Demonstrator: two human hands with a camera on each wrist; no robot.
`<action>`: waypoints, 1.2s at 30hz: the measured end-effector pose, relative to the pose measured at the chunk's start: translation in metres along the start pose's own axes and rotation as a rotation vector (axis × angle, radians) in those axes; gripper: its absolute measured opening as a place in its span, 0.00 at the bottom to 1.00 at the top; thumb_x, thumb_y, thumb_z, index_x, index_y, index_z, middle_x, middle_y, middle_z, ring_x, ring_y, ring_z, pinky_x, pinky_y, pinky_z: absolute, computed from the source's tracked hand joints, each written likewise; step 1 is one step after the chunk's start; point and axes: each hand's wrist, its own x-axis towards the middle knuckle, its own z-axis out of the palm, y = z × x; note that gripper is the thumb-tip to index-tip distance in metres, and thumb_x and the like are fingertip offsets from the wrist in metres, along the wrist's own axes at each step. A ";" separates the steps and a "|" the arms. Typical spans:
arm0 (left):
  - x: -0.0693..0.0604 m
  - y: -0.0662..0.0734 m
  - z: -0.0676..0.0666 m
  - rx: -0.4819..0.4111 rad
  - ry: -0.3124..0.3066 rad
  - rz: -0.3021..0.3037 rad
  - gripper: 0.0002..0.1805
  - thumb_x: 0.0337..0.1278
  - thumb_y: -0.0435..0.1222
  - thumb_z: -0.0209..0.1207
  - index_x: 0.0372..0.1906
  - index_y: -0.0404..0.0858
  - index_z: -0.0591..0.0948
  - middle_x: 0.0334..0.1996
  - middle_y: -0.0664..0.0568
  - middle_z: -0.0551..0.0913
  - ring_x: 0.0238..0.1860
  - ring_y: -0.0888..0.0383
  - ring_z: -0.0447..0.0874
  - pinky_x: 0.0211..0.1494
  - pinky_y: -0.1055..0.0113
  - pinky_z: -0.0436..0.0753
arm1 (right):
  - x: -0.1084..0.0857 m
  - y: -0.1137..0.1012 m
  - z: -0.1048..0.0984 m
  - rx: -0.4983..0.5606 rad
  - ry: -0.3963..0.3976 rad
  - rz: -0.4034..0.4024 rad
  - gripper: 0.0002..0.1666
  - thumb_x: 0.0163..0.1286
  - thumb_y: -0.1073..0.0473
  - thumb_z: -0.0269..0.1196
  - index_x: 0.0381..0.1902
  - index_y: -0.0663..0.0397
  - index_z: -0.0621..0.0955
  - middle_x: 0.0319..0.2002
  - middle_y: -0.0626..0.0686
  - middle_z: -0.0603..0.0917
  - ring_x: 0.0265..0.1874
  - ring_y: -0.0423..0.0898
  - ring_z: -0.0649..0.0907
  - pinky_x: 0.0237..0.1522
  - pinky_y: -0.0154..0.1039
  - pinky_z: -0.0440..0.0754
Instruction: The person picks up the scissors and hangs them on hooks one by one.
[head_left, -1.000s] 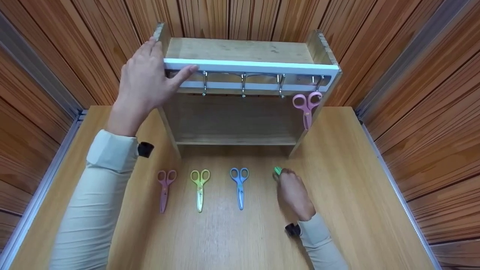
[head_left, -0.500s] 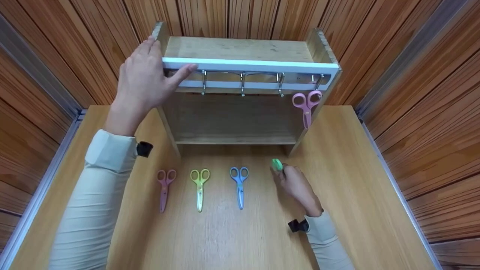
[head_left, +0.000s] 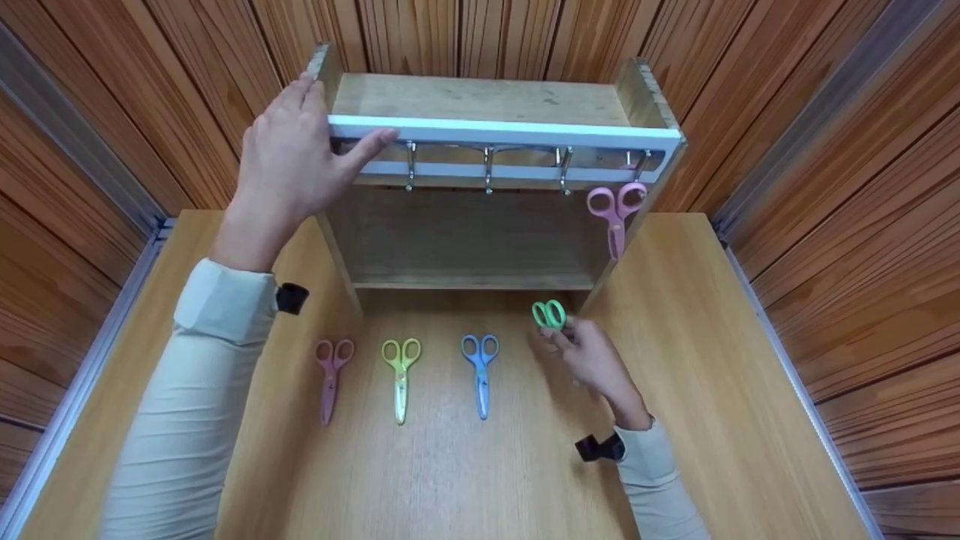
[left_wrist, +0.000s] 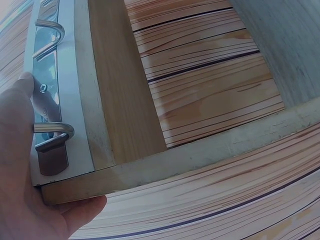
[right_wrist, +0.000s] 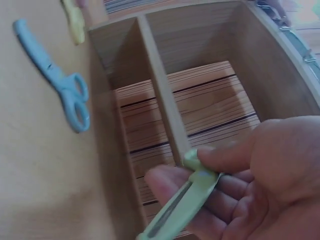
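Note:
My left hand (head_left: 285,154) grips the top left corner of a wooden shelf (head_left: 480,240), its thumb on the white hook rail (head_left: 510,130). In the left wrist view, a fingertip shows beyond the shelf's side board (left_wrist: 200,157). My right hand (head_left: 596,360) pinches green scissors (right_wrist: 187,202) between thumb and fingers, just above the table before the shelf's lower right. Their handle rings point up and away from me. Pink scissors (head_left: 615,225) hang from the rightmost metal hook (head_left: 641,165). Blue scissors (head_left: 481,375) lie on the table left of my right hand.
Yellow scissors (head_left: 400,379) and dark pink scissors (head_left: 328,382) lie left of the blue ones on the wooden table (head_left: 442,480). Several metal hooks, such as one hook (head_left: 488,171), line the rail. Wood-panelled walls (head_left: 862,247) surround the table.
My right hand has lifted the green scissors from the table and turned them, so both handle rings now show. My left hand has stayed on the shelf corner.

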 end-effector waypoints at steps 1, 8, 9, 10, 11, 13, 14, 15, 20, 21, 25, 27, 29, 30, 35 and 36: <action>0.000 0.000 0.000 -0.001 -0.001 0.000 0.60 0.67 0.76 0.44 0.81 0.27 0.59 0.83 0.33 0.58 0.82 0.34 0.59 0.82 0.38 0.65 | 0.000 -0.002 -0.001 0.007 -0.003 -0.023 0.13 0.81 0.64 0.59 0.54 0.68 0.83 0.43 0.66 0.89 0.35 0.55 0.89 0.40 0.46 0.92; 0.000 -0.001 0.000 0.001 0.001 0.004 0.61 0.66 0.76 0.43 0.80 0.27 0.60 0.83 0.33 0.58 0.82 0.34 0.59 0.81 0.38 0.66 | 0.001 -0.017 -0.008 0.073 -0.037 -0.093 0.16 0.81 0.63 0.59 0.58 0.67 0.83 0.52 0.66 0.90 0.51 0.59 0.91 0.52 0.52 0.92; 0.000 -0.001 0.000 0.002 0.002 0.005 0.61 0.66 0.76 0.43 0.80 0.27 0.60 0.82 0.33 0.59 0.82 0.34 0.60 0.81 0.38 0.66 | 0.001 -0.019 -0.009 0.085 -0.039 -0.095 0.16 0.81 0.62 0.59 0.59 0.67 0.83 0.53 0.66 0.90 0.51 0.58 0.92 0.52 0.51 0.92; -0.001 -0.001 0.001 0.003 0.004 0.007 0.61 0.66 0.76 0.44 0.80 0.26 0.61 0.82 0.33 0.59 0.82 0.34 0.60 0.81 0.38 0.67 | 0.001 -0.022 -0.010 0.097 -0.045 -0.106 0.17 0.81 0.62 0.59 0.59 0.68 0.83 0.53 0.67 0.90 0.51 0.56 0.92 0.53 0.51 0.92; -0.001 -0.001 0.001 0.004 0.004 0.009 0.61 0.66 0.76 0.43 0.80 0.26 0.61 0.82 0.33 0.59 0.82 0.34 0.60 0.80 0.37 0.68 | 0.001 -0.024 -0.011 0.113 -0.050 -0.113 0.18 0.81 0.62 0.59 0.60 0.69 0.82 0.54 0.68 0.89 0.50 0.55 0.92 0.53 0.52 0.91; -0.001 -0.001 0.001 0.004 0.006 0.012 0.61 0.66 0.76 0.44 0.79 0.25 0.61 0.82 0.33 0.59 0.82 0.34 0.61 0.79 0.37 0.69 | 0.002 -0.028 -0.013 0.137 -0.049 -0.127 0.18 0.81 0.62 0.59 0.61 0.68 0.82 0.54 0.68 0.89 0.50 0.54 0.92 0.53 0.52 0.91; -0.001 -0.001 0.001 0.002 0.007 0.013 0.61 0.66 0.76 0.44 0.79 0.25 0.61 0.82 0.33 0.59 0.82 0.34 0.61 0.79 0.37 0.68 | 0.002 -0.030 -0.014 0.146 -0.051 -0.135 0.18 0.81 0.62 0.59 0.62 0.67 0.82 0.54 0.67 0.89 0.50 0.53 0.93 0.53 0.52 0.91; -0.001 -0.001 0.001 0.000 0.009 0.016 0.61 0.66 0.76 0.44 0.79 0.25 0.61 0.82 0.33 0.60 0.82 0.34 0.61 0.79 0.37 0.68 | 0.002 -0.032 -0.015 0.157 -0.052 -0.142 0.19 0.81 0.61 0.59 0.62 0.66 0.82 0.54 0.67 0.89 0.50 0.52 0.93 0.53 0.50 0.91; -0.001 -0.001 -0.001 -0.002 0.001 0.017 0.61 0.66 0.76 0.44 0.79 0.25 0.61 0.82 0.33 0.59 0.82 0.35 0.60 0.80 0.38 0.67 | 0.003 -0.044 -0.020 0.204 -0.045 -0.147 0.20 0.80 0.59 0.61 0.65 0.62 0.81 0.56 0.67 0.89 0.50 0.45 0.93 0.52 0.40 0.92; -0.001 -0.001 -0.001 -0.001 0.001 0.018 0.61 0.66 0.76 0.44 0.79 0.25 0.61 0.82 0.33 0.59 0.82 0.35 0.60 0.80 0.38 0.67 | 0.004 -0.047 -0.021 0.207 -0.045 -0.152 0.21 0.80 0.59 0.61 0.65 0.62 0.81 0.57 0.67 0.88 0.50 0.43 0.92 0.52 0.38 0.91; -0.001 -0.001 -0.001 0.000 0.004 0.018 0.61 0.66 0.76 0.44 0.79 0.26 0.61 0.82 0.33 0.59 0.82 0.35 0.61 0.80 0.38 0.68 | 0.005 -0.060 -0.026 0.220 -0.043 -0.174 0.21 0.80 0.58 0.61 0.65 0.61 0.81 0.57 0.67 0.88 0.48 0.39 0.92 0.51 0.35 0.90; -0.002 -0.002 -0.001 -0.004 0.005 0.015 0.61 0.66 0.76 0.44 0.79 0.26 0.61 0.82 0.33 0.59 0.82 0.34 0.61 0.80 0.38 0.68 | 0.006 -0.067 -0.029 0.220 -0.046 -0.195 0.21 0.81 0.58 0.60 0.65 0.62 0.81 0.57 0.68 0.88 0.48 0.38 0.92 0.51 0.34 0.90; -0.002 -0.002 0.000 -0.007 0.004 0.012 0.61 0.66 0.76 0.44 0.79 0.26 0.61 0.82 0.33 0.59 0.82 0.34 0.61 0.80 0.37 0.68 | 0.007 -0.074 -0.032 0.228 -0.046 -0.206 0.21 0.81 0.58 0.60 0.65 0.63 0.80 0.58 0.67 0.88 0.48 0.38 0.92 0.51 0.34 0.90; -0.002 -0.002 0.000 -0.009 0.002 0.011 0.61 0.66 0.76 0.44 0.79 0.26 0.61 0.82 0.33 0.59 0.82 0.34 0.61 0.80 0.37 0.68 | 0.007 -0.077 -0.033 0.228 -0.043 -0.211 0.21 0.81 0.58 0.60 0.65 0.64 0.80 0.58 0.67 0.88 0.48 0.38 0.92 0.51 0.33 0.90; -0.002 -0.002 -0.001 -0.011 0.001 0.015 0.61 0.66 0.76 0.44 0.80 0.26 0.61 0.82 0.33 0.59 0.82 0.34 0.61 0.80 0.37 0.68 | 0.008 -0.092 -0.039 0.234 -0.025 -0.238 0.19 0.80 0.60 0.61 0.63 0.62 0.82 0.56 0.64 0.89 0.52 0.50 0.92 0.51 0.34 0.90; -0.002 -0.002 -0.002 -0.010 0.002 0.015 0.61 0.66 0.76 0.44 0.80 0.26 0.61 0.82 0.33 0.59 0.82 0.34 0.61 0.80 0.37 0.68 | 0.008 -0.095 -0.039 0.232 -0.020 -0.251 0.18 0.80 0.60 0.61 0.63 0.62 0.82 0.56 0.63 0.90 0.53 0.53 0.92 0.51 0.34 0.90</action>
